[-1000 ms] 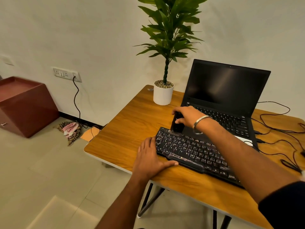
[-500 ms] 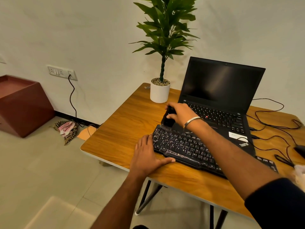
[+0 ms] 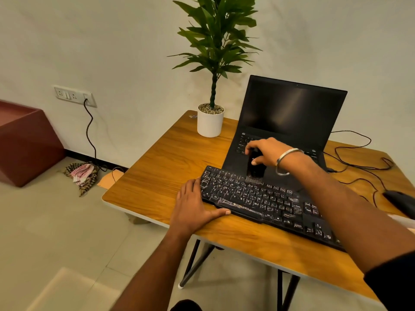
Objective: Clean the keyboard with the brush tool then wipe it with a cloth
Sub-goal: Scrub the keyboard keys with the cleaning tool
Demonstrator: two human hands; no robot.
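The keyboard [image 3: 258,198]'s right end hides under the right forearm; key legends blur.

Plain off-white wall [image 3: 125,41]. Wall-mounted socket strip [image 3: 75,95] with one black cable [image 3: 89,129] plugged in. Pale tiled floor [image 3: 56,232]. Wood-topped table [image 3: 170,158] on black legs. Reddish-brown cabinet [image 3: 24,142], possibly a planter, stands left.

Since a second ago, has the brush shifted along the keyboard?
Yes. The brush, held by the right hand, has slid rightward along the top row of the keyboard, away from its left corner beside the left hand.
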